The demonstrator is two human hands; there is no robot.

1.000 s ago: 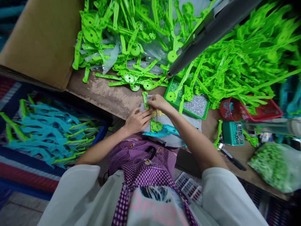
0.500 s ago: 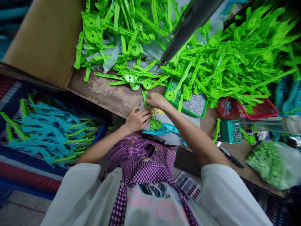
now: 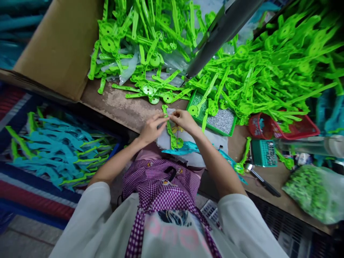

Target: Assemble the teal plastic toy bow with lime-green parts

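Left hand point(image 3: 152, 129) and right hand point(image 3: 186, 122) meet at the green part point(image 3: 169, 131) — fingertips close, but whether either grip is clamped, one cannot tell; the cloth point(image 3: 197, 158) perhaps prevents scratches.

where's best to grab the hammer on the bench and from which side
Probably by the black handle, right hand coming from above on the bench's near-edge side. The hammer lies flat, its handle slanting toward that edge, while its metal head sits close to the teal basket.
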